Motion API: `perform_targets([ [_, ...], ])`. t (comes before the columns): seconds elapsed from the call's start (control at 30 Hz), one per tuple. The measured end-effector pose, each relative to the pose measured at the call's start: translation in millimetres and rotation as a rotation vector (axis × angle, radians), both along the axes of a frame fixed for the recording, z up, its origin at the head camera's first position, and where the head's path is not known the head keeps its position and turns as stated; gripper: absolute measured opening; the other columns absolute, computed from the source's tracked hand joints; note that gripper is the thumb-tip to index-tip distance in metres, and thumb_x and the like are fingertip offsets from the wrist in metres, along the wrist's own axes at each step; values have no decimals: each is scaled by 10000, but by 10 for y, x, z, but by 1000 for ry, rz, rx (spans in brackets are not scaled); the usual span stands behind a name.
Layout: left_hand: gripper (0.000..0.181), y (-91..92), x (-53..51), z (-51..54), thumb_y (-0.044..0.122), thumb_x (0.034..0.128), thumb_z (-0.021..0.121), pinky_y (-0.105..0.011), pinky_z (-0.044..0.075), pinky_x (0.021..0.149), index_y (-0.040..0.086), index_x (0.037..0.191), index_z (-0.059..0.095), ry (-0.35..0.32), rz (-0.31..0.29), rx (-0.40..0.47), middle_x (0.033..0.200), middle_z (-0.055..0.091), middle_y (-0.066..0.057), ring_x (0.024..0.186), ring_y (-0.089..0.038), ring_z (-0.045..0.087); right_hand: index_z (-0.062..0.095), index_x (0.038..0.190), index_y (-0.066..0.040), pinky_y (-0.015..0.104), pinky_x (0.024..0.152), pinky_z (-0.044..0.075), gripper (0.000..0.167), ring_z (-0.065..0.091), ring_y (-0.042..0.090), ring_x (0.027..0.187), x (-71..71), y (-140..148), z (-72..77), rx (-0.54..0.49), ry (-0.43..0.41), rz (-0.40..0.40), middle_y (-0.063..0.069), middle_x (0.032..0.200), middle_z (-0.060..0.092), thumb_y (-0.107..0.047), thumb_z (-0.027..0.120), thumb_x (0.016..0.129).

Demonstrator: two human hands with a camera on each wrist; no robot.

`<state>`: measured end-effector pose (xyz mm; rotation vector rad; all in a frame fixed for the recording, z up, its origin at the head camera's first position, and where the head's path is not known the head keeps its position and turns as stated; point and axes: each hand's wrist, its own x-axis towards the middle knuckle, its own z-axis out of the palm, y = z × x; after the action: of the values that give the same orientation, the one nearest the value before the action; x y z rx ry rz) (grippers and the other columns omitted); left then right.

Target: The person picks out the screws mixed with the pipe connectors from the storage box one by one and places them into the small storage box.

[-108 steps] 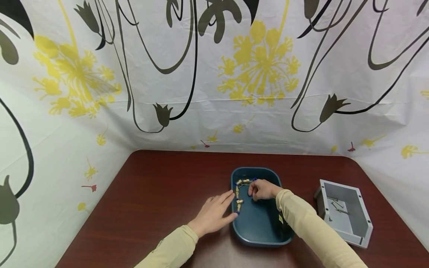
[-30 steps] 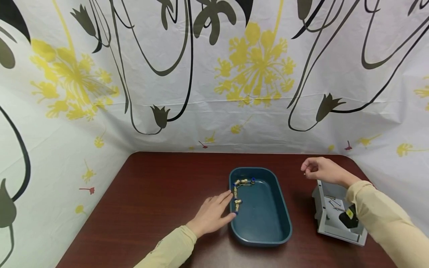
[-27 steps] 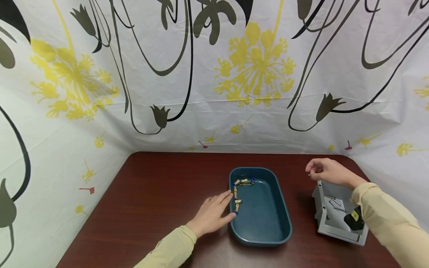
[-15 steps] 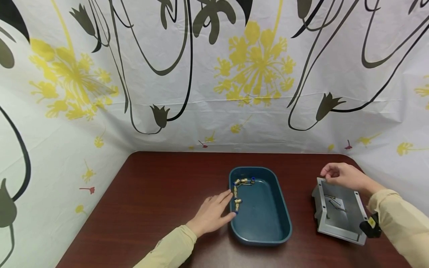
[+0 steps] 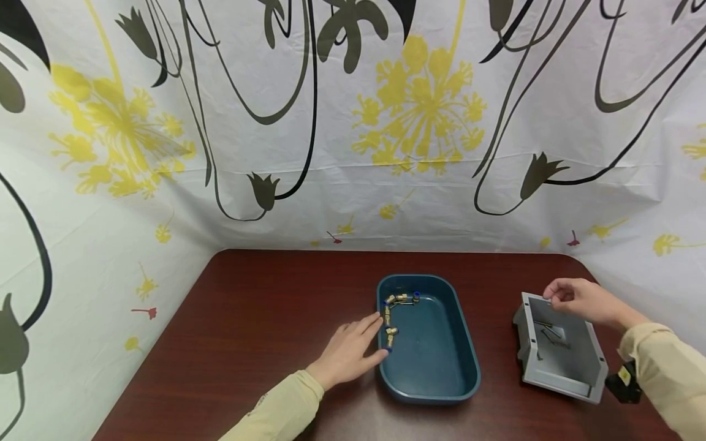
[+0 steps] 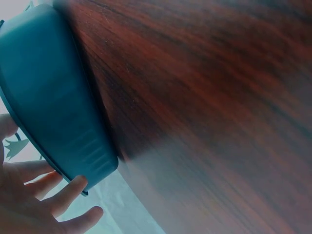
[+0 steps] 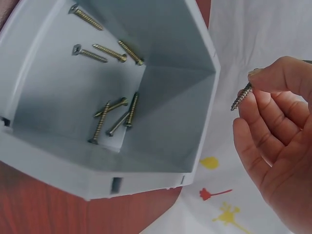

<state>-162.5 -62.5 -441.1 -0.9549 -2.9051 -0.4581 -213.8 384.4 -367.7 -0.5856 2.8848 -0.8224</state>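
My right hand (image 5: 587, 300) hovers over the far edge of a grey bin (image 5: 551, 384). In the right wrist view it pinches a screw (image 7: 241, 97) between thumb and finger, tip pointing down. Several more screws (image 7: 101, 122) lie loose on that bin's floor. My left hand (image 5: 349, 352) rests with extended fingers against the left rim of a blue tray (image 5: 432, 373). The left wrist view shows its fingers (image 6: 66, 197) touching the rim. Inside the tray, brass fittings (image 5: 391, 334) with blue ends line the left and far sides.
Both containers stand on a dark red-brown table (image 5: 287, 306), the tray near the middle and the bin to its right. A patterned white cloth (image 5: 342, 184) hangs behind the table and at its sides. A black wrist camera (image 5: 623, 384) sits beside the bin's near right corner.
My right hand was inside the tray among the fittings, then left it for the bin. During the last second it has shifted right and lower over the bin's far edge. The left hand stays put.
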Motion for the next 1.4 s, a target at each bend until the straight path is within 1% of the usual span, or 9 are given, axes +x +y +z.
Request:
perform_targets([
  [0.13, 615, -1, 1, -1, 458, 891, 429, -453, 306, 919, 82, 1367, 331, 2, 0, 0, 1397, 291, -43, 1201, -195, 359, 551, 893, -1, 247, 545, 404, 62, 478, 51, 659, 20, 24, -28, -6, -45, -2, 21, 767, 527, -12, 551, 832],
  [0.23, 616, -1, 2, 1, 458, 891, 428, -453, 306, 918, 83, 1369, 328, 6, 0, 1, 1398, 289, -45, 1200, -197, 360, 548, 903, 7, 247, 551, 412, 71, 479, 51, 664, 38, 35, -47, -11, -53, 1, 18, 771, 523, -17, 553, 837],
  [0.53, 619, -5, 2, 1, 461, 891, 425, -453, 306, 919, 85, 1372, 321, 4, 1, 3, 1400, 286, -45, 1202, -198, 359, 556, 894, 5, 244, 544, 416, 70, 483, 46, 659, 34, 54, -79, -26, -13, 12, 25, 763, 529, 0, 565, 825],
  [0.73, 614, -4, 3, -2, 455, 891, 429, -451, 305, 920, 82, 1369, 328, 8, 3, 5, 1398, 290, -46, 1202, -195, 358, 566, 878, -10, 245, 535, 407, 69, 487, 48, 655, 1, -29, -24, -25, 21, 15, 1, 749, 535, -4, 575, 810],
  [0.83, 613, -5, 3, -3, 451, 891, 434, -452, 305, 921, 84, 1370, 326, 5, 4, 5, 1398, 289, -45, 1202, -196, 359, 573, 870, -24, 245, 537, 401, 71, 488, 55, 648, -30, -113, 18, -24, 29, 7, 17, 751, 548, -15, 587, 801],
  [0.9, 614, -6, 0, -6, 451, 891, 434, -452, 303, 921, 86, 1372, 323, 4, 5, 3, 1400, 286, -43, 1203, -194, 356, 577, 872, -25, 246, 543, 401, 72, 494, 63, 651, -54, -181, 57, -27, 36, 16, 30, 757, 555, -19, 589, 801],
  [1.03, 617, -8, -5, -14, 454, 890, 433, -450, 304, 922, 87, 1373, 320, 5, 3, 3, 1401, 283, -42, 1203, -195, 357, 582, 894, -36, 253, 573, 420, 71, 535, 95, 688, -112, -350, 148, -54, 10, 58, 25, 781, 573, -46, 583, 824],
  [1.2, 618, -9, -5, -24, 453, 890, 435, -450, 305, 921, 84, 1372, 321, 5, -1, 6, 1401, 284, -43, 1201, -198, 360, 581, 916, -49, 269, 618, 447, 87, 567, 121, 753, -202, -638, 219, -81, -32, 84, 6, 812, 596, -93, 581, 841],
  [1.4, 619, -11, -6, -29, 456, 889, 435, -453, 305, 921, 86, 1372, 322, 2, 1, 9, 1401, 284, -43, 1200, -200, 361, 589, 925, -46, 307, 659, 448, 95, 571, 168, 790, -309, -1026, 243, -111, -34, 132, 13, 841, 604, -102, 576, 849],
])
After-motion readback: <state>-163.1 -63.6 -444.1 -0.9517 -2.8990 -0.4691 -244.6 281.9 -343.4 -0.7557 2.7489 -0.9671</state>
